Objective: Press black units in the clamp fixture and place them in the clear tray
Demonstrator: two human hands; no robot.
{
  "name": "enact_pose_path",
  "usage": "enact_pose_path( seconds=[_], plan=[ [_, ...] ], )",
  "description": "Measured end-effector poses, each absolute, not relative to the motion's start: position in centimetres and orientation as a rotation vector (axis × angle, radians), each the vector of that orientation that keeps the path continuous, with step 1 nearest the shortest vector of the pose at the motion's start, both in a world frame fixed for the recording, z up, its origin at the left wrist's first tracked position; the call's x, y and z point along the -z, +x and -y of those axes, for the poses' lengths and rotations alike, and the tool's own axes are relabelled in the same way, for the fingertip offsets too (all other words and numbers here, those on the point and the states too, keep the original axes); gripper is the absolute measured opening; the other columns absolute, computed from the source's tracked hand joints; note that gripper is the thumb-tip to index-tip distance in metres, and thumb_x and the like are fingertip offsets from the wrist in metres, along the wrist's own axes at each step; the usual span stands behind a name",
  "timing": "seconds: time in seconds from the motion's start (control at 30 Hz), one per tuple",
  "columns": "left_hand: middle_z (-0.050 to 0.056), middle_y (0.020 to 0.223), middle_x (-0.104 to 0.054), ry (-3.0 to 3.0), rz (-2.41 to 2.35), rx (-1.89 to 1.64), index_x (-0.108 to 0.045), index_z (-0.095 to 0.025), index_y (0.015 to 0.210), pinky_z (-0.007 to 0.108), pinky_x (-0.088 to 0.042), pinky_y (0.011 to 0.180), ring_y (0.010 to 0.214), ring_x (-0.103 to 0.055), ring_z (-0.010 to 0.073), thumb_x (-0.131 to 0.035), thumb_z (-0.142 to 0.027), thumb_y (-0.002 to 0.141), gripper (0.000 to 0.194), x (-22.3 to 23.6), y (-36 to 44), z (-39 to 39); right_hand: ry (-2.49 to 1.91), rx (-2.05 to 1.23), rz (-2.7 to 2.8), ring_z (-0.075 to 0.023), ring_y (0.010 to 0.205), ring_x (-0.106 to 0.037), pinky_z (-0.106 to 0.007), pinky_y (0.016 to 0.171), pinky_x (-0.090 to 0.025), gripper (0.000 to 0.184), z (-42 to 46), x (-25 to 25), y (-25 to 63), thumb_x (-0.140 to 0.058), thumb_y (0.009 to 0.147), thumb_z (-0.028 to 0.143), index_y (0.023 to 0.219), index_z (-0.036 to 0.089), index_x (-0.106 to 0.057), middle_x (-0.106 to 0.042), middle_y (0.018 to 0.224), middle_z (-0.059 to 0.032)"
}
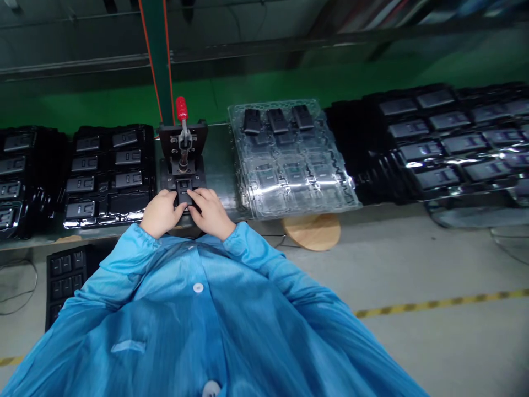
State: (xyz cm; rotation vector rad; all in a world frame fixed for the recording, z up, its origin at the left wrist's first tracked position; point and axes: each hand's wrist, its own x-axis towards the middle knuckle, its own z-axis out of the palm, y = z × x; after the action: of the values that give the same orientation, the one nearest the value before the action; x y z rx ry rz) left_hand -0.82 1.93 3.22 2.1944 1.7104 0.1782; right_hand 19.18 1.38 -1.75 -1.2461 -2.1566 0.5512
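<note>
A small black plastic case [184, 195] with a pale marking on its face sits at the front of a press fixture [183, 144] with a red-handled toggle clamp [182, 109]. My left hand [160, 212] grips the case from the left, its thumb along the lower edge. From the right, my right hand [210, 212] has its thumb and fingers on the same case. The clamp's handle stands upright above the hands. Whether the case is fully seated in the fixture I cannot tell.
Left of the fixture, a black tray [108, 194] holds several similar cases. A stack of clear trays [248, 205] with three black cases on top stands to the right. Further right are black trays [407, 184] of cases. A wooden stool [313, 231] is below the bench edge.
</note>
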Motion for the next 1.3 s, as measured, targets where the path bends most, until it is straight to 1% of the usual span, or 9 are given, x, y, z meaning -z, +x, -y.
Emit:
enact_pose_path(
  seconds=[0.2, 0.33, 0.53, 0.7, 0.9, 1.0, 1.13, 1.2, 1.3],
  plan=[
    [0.013, 0.104, -0.070, 2.147, -1.740, -0.215, -0.072, -0.016, 0.111, 0.036, -0.054, 0.082, 0.095, -0.069, 0.0279, -0.061, -0.046, 0.102, 0.033, -2.8, -0.7, -2.1, -1.248, -0.526, 2.123, -0.0328, 0.122, -0.057, -0.053, 0.109, -0.053, 0.047, -1.2, 2.5, 19.1, -0.057, 0.104, 0.026, 0.150, 0.014, -0.062, -0.066, 0.134, -0.0175],
    [0.013, 0.104, -0.071, 2.134, -1.762, -0.221, -0.072, -0.015, 0.113, 0.037, -0.053, 0.083, 0.096, -0.068, 0.0282, -0.062, -0.046, 0.102, 0.034, -2.5, -0.6, -2.1, -1.275, -0.509, 2.122, -0.0318, 0.123, -0.057, -0.051, 0.110, -0.052, 0.047, -1.1, 2.9, 18.9, -0.055, 0.107, 0.029, 0.149, 0.011, -0.063, -0.068, 0.136, -0.0172],
    [0.012, 0.101, -0.071, 2.161, -1.776, -0.231, -0.073, -0.014, 0.112, 0.036, -0.054, 0.081, 0.094, -0.069, 0.0280, -0.065, -0.042, 0.100, 0.031, -2.0, -0.5, -2.3, -1.344, -0.494, 2.167, -0.0313, 0.122, -0.057, -0.049, 0.108, -0.051, 0.045, -1.3, 2.3, 18.8, -0.051, 0.110, 0.033, 0.148, 0.013, -0.064, -0.069, 0.136, -0.0157],
    [0.013, 0.098, -0.070, 2.200, -1.731, -0.264, -0.073, -0.012, 0.110, 0.037, -0.055, 0.084, 0.095, -0.068, 0.0289, -0.067, -0.039, 0.100, 0.029, -2.0, -0.7, -2.3, -1.391, -0.495, 2.226, -0.0322, 0.121, -0.057, -0.049, 0.107, -0.051, 0.046, -1.4, 1.4, 18.8, -0.053, 0.108, 0.031, 0.151, 0.015, -0.063, -0.068, 0.136, -0.0156],
    [0.013, 0.103, -0.070, 2.155, -1.708, -0.404, -0.068, -0.009, 0.130, 0.039, -0.058, 0.089, 0.095, -0.067, 0.0279, -0.068, -0.028, 0.097, 0.038, -1.7, -1.0, -1.5, -1.378, -0.467, 2.077, -0.0323, 0.118, -0.060, -0.052, 0.106, -0.053, 0.040, -0.5, 0.3, 19.5, -0.055, 0.104, 0.024, 0.140, 0.013, -0.069, -0.070, 0.129, -0.0175],
    [0.015, 0.109, -0.069, 2.137, -1.696, -0.519, -0.067, -0.010, 0.134, 0.041, -0.059, 0.092, 0.099, -0.068, 0.0281, -0.065, -0.024, 0.098, 0.039, -1.4, -1.1, -0.8, -1.280, -0.409, 1.884, -0.0301, 0.114, -0.064, -0.052, 0.103, -0.055, 0.031, 0.3, -1.8, 20.0, -0.052, 0.104, 0.023, 0.128, 0.017, -0.072, -0.072, 0.121, -0.0149],
    [0.015, 0.114, -0.070, 2.150, -1.590, -0.761, -0.069, -0.014, 0.129, 0.042, -0.060, 0.097, 0.103, -0.070, 0.0267, -0.057, -0.022, 0.102, 0.030, -1.8, -1.7, 1.5, -1.091, -0.303, 1.675, -0.0264, 0.107, -0.068, -0.049, 0.096, -0.058, 0.021, 0.0, -7.4, 20.8, -0.054, 0.106, 0.026, 0.118, 0.022, -0.071, -0.072, 0.111, -0.0094],
    [0.013, 0.113, -0.073, 2.156, -1.507, -0.860, -0.071, -0.016, 0.124, 0.042, -0.060, 0.099, 0.107, -0.070, 0.0260, -0.057, -0.022, 0.103, 0.026, -2.2, -2.4, 3.3, -1.028, -0.238, 1.634, -0.0266, 0.107, -0.068, -0.050, 0.097, -0.058, 0.021, -1.5, -10.7, 21.1, -0.052, 0.108, 0.030, 0.119, 0.023, -0.069, -0.071, 0.109, -0.0082],
    [0.010, 0.110, -0.077, 2.123, -1.470, -0.917, -0.074, -0.019, 0.117, 0.040, -0.060, 0.098, 0.106, -0.072, 0.0238, -0.060, -0.022, 0.103, 0.020, -2.6, -4.0, 6.8, -0.995, -0.172, 1.659, -0.0283, 0.119, -0.066, -0.054, 0.106, -0.054, 0.027, -5.7, -14.8, 21.1, -0.047, 0.111, 0.038, 0.127, 0.024, -0.063, -0.067, 0.118, -0.0088]
  ],
)
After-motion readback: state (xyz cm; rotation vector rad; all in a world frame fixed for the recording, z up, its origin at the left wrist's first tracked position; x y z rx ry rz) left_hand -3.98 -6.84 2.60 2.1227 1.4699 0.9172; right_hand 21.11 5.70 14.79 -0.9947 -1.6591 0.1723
